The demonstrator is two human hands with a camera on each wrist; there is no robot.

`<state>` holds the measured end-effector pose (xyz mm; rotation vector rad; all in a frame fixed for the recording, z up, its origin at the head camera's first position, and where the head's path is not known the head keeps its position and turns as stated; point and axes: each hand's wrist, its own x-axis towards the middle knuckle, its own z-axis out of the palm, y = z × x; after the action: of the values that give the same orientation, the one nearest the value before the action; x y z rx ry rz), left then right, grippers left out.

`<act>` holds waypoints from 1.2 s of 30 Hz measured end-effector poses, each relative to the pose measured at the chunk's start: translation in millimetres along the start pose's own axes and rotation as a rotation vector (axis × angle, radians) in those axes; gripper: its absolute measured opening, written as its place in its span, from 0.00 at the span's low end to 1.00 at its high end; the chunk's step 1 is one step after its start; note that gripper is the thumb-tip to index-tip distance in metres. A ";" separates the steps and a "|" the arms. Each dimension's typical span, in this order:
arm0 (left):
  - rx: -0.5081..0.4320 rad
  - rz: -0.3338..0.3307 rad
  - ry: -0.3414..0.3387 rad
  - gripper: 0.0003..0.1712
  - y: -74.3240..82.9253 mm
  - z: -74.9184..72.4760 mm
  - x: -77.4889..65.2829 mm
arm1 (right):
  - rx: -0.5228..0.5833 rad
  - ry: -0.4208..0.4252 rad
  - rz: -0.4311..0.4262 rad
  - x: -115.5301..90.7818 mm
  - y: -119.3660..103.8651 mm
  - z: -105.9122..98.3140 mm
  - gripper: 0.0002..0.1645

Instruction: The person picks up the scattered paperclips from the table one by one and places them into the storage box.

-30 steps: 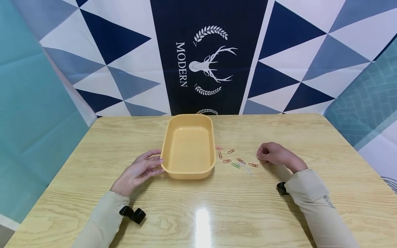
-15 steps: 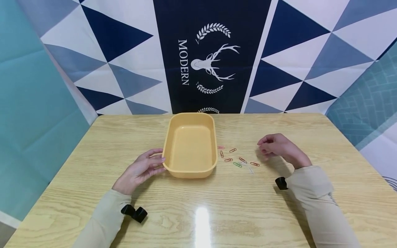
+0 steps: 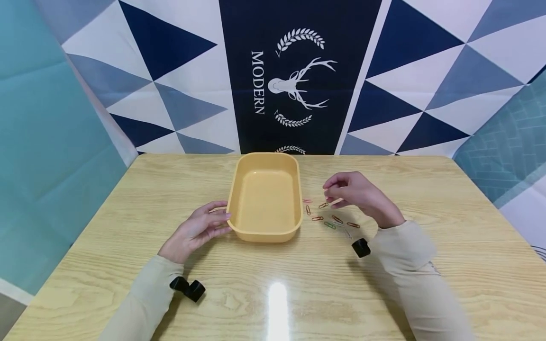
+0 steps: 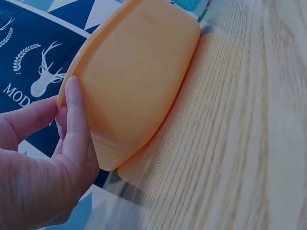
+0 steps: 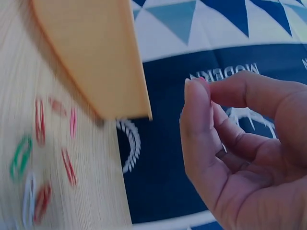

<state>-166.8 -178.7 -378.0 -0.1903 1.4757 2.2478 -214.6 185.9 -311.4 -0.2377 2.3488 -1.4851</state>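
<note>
The right hand [image 3: 351,192] is swinging nearer the tray [image 3: 268,201], apparently pinching a reddish clip [image 5: 202,80], likely mid-transfer and needing release inside; the left hand [image 3: 195,232] is gripping its rim [image 4: 80,58]

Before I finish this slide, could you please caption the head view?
The left hand grips a yellow tub while the right hand hovers near colorful paper clips on a wooden table.

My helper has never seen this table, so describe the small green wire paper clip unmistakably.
On the pale wood-grain table, find the yellow, round-cornered plastic tub. Just right of it in the head view, small wire paper clips lie scattered. On that scatter's near side, beside a white clip, is the only green paper clip; its neighbours are red, pink and white.
</note>
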 end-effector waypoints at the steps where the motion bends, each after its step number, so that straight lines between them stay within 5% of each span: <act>1: 0.000 0.001 0.001 0.34 0.8 0.2 0.0 | 0.012 -0.005 -0.004 2.2 -3.1 4.1 0.13; 9: -0.009 0.001 -0.009 0.34 3.0 0.6 -0.4 | 0.129 -0.015 -0.020 22.0 -15.7 35.2 0.22; 23: 0.021 -0.004 0.001 0.35 0.5 1.6 -0.5 | 0.211 -0.049 -0.009 44.9 -26.9 80.8 0.10; 36: -0.002 -0.014 0.011 0.35 -0.7 3.3 0.6 | 0.242 -0.042 0.005 48.2 -27.4 94.2 0.10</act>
<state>-166.6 -175.3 -377.4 -0.2139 1.4735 2.2404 -224.7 79.2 -333.2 -0.1983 2.1104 -1.7247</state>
